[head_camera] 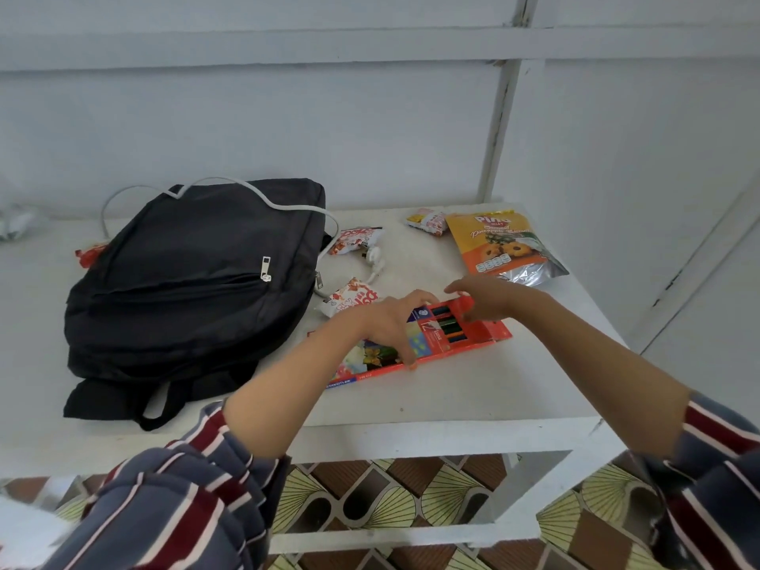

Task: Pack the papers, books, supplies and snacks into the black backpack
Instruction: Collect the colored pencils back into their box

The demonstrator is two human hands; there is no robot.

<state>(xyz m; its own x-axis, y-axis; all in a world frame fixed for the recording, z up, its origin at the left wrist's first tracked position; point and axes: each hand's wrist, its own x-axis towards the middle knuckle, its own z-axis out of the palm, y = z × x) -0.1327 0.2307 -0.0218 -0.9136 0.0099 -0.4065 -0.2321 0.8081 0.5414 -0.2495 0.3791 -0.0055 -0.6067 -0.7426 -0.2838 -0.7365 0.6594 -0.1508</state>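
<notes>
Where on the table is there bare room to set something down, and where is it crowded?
Bare: the near strip of the table between the pencil box and the front edge, and the right edge below the biscuit bag. Crowded: the gap between the backpack and the biscuit bag, filled with snack packets and both hands.

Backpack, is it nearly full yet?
Can't see inside: the black backpack lies flat, its front zipper shut. Both hands, left hand and right hand, are on the red pencil box. The biscuit bag and small snack packets wait on the table.
</notes>
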